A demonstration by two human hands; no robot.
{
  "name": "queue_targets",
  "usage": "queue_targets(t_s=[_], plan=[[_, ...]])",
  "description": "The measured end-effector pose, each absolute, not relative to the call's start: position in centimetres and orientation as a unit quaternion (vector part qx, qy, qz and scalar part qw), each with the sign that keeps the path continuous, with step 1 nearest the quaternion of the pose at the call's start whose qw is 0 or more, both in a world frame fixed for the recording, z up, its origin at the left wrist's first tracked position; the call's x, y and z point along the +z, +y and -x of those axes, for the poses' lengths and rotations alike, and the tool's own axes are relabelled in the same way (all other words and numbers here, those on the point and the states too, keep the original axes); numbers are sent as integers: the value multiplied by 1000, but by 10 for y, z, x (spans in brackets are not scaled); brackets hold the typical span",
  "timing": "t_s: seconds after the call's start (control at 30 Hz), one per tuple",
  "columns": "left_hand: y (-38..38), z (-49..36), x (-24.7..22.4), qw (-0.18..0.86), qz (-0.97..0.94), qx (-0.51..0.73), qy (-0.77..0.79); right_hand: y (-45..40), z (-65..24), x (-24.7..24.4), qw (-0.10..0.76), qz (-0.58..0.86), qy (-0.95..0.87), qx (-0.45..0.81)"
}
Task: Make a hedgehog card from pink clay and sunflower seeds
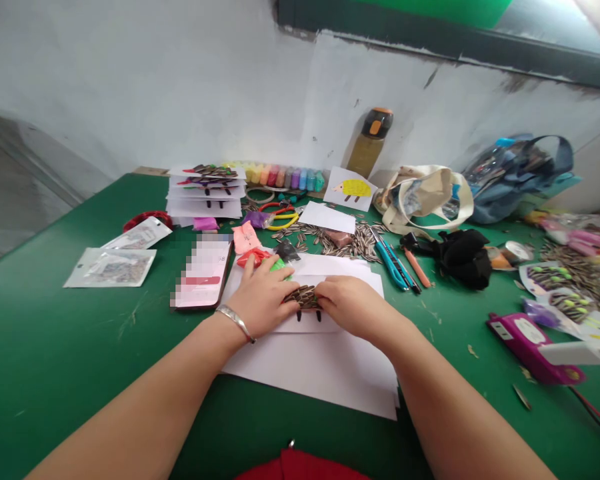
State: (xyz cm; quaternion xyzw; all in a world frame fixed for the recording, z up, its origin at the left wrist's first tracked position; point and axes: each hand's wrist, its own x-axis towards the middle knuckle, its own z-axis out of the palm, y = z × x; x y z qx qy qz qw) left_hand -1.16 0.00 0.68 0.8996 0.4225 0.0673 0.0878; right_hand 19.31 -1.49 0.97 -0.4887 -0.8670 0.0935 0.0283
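White paper sheets (310,363) lie in front of me on the green table. On the top sheet is a cluster of striped seeds (304,297) with two black leg shapes below it. My left hand (263,293), wearing a silver bracelet, rests with fingers spread at the cluster's left side, beside a red packet and a green piece. At the right edge of the seeds, my right hand (347,303) has its fingers pressed together; whatever they pinch is hidden.
A phone (205,273) and seed packets (113,267) lie left. Behind are stacked seed pictures (205,200), a drawing (349,190), loose seeds (363,243) and a bottle (370,143). A blue cutter (393,263), black item (463,259) and purple device (533,347) are right.
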Motion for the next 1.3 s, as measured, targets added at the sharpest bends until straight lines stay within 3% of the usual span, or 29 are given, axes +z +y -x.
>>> queue_targets(t_s=[0.57,0.93,1.13,1.3], plan=[[1,12,6,83,-901,71,421,-18,-193,12,-23,484,-874,28],[3,16,10,97,-904,90,407,-16,-202,19,41,499,-859,103],[15,28,14,64,-894,125,425,-9,-212,22,130,542,-827,79],[20,33,6,50,-878,80,470,-6,-214,18,176,554,-811,66]])
